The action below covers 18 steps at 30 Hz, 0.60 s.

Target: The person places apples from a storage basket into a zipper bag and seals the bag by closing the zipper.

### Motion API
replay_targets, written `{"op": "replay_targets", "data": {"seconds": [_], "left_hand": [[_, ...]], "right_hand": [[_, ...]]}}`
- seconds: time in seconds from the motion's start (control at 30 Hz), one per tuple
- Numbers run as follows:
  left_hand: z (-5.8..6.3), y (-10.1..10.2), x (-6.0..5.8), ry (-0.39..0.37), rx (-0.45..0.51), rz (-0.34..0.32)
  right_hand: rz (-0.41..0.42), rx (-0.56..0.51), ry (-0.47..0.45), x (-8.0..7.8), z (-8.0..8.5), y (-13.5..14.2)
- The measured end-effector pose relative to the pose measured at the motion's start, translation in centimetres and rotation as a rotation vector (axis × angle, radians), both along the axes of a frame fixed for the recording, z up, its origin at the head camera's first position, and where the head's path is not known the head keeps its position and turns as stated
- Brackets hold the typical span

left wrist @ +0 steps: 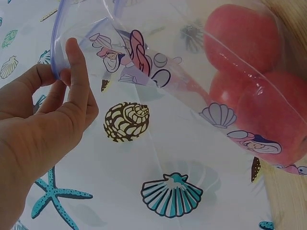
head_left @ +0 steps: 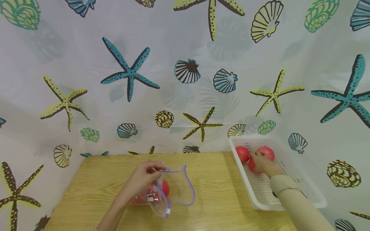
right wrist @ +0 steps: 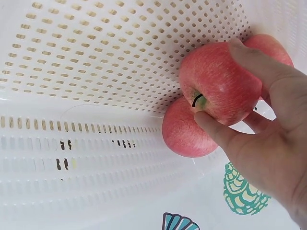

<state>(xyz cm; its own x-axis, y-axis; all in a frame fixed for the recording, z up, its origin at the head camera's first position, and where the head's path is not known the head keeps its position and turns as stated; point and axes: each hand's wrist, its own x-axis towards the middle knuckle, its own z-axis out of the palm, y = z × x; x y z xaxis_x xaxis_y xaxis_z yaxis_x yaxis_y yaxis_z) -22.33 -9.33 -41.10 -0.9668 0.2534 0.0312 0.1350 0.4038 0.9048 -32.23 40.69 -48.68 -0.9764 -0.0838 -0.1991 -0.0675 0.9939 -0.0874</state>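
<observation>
My left hand (head_left: 141, 179) pinches the purple-edged rim of a clear zip bag (head_left: 179, 187) between thumb and fingers. The bag's mouth hangs open toward the right, and cartoon prints show on its plastic. Several red apples (left wrist: 242, 38) lie inside the bag on the table. At the right, my right hand (head_left: 261, 163) reaches into a white plastic basket (head_left: 266, 189). Its thumb and fingers grip a red apple (right wrist: 216, 79) around the sides, stem showing. Two other apples touch or nearly touch it: one apple (right wrist: 187, 129) below and another apple (right wrist: 271, 45) partly behind my hand.
The wooden table (head_left: 214, 192) carries the bag on its left half and the basket along its right edge. Behind and around it hangs a white sheet (head_left: 162, 102) printed with starfish and shells. The basket has raised, perforated walls.
</observation>
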Motion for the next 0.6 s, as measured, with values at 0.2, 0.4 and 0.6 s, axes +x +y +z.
{"op": "replay_targets", "data": {"seconds": [0.2, 0.4, 0.6], "left_hand": [[0.15, -0.11, 0.14, -0.005, 0.001, -0.007], [0.10, -0.03, 0.03, -0.001, -0.010, 0.009], [0.17, 0.09, -0.10, 0.006, -0.009, 0.013]], "right_hand": [[0.053, 0.030, 0.032, 0.08, 0.04, 0.01], [0.053, 0.012, 0.048, 0.06, -0.02, 0.14], [0.038, 0.015, 0.088, 0.12, 0.15, 0.49]]}}
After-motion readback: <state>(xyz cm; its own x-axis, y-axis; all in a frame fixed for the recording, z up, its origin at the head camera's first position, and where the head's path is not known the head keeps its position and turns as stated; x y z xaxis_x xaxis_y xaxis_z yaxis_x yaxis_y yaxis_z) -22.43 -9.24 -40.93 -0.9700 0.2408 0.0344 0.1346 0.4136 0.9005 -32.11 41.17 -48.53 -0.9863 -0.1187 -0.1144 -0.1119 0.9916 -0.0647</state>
